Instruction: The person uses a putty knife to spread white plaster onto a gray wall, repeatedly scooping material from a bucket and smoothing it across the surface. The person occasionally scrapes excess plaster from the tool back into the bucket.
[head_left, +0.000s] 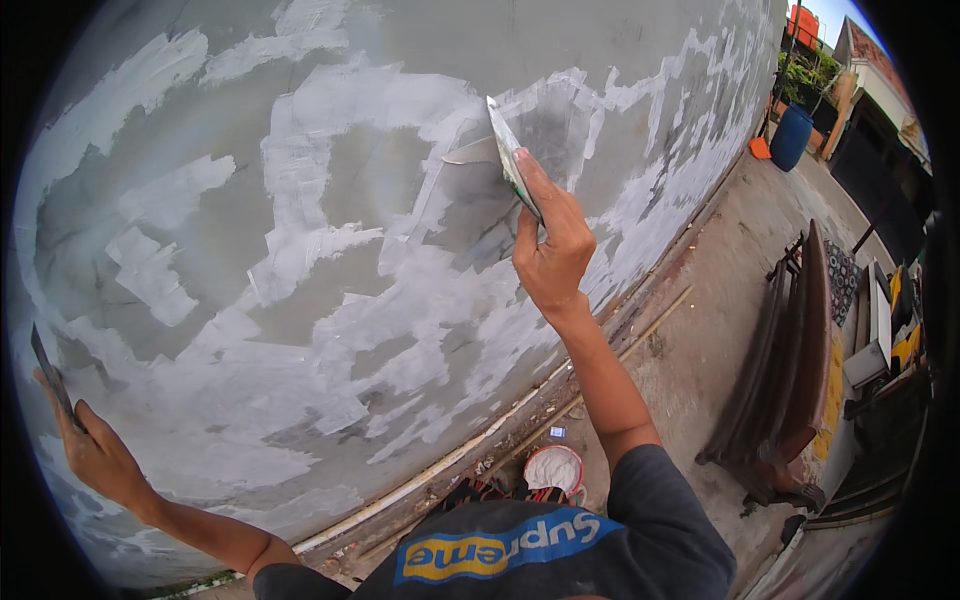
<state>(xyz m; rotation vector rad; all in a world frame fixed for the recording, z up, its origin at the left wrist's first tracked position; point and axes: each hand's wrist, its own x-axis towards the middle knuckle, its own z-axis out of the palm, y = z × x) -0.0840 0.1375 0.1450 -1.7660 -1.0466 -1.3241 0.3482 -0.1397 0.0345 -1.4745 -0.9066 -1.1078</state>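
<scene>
In front of me is a grey wall (370,180) with uneven patches of white putty (300,150) smeared over it. My right hand (555,245) is closed on a putty knife (507,150), raised at the upper middle of the wall. Whitish paste clings to its blade, which is tilted; whether it touches the wall I cannot tell. A grey shadow of the blade falls just left of it. Low at the far left, my left hand (100,455) grips a dark, flat-bladed scraper (52,375), seen nearly edge-on beside the wall.
A bucket of white paste (553,468) stands below me by the wall's foot. A pale pipe (440,465) and a thin pole (655,325) run along the base. To the right are brown wooden furniture (780,380), piled items and, farther off, a blue barrel (792,138).
</scene>
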